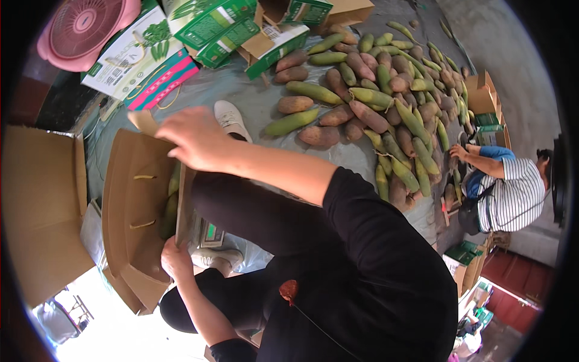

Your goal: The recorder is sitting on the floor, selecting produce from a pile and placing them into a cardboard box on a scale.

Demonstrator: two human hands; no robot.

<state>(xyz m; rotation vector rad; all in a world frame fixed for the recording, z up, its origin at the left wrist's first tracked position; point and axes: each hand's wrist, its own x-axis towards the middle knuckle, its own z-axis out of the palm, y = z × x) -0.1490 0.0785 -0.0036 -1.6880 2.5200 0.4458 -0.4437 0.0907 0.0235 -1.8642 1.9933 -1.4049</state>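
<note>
A tall open cardboard box (136, 205) stands in front of my legs, with a few green radishes (170, 208) partly visible inside. My left hand (176, 259) grips the top edge of its near wall, fingers closed on the cardboard. My right hand (196, 139) is above the box's corner, near a raised flap (143, 122), slightly blurred, with thumb and fingers apart and nothing seen in them. Beside the box, a scale (211, 234) with a lit green display partly shows; my leg and the box hide the rest.
A large pile of green radishes and brownish roots (386, 102) covers the floor sheet. Green-and-white cartons (211, 30) and a pink round basket (81, 27) stand at the upper left. Another cardboard box (45, 211) is at the far left. A person in stripes (512, 199) works beyond the pile.
</note>
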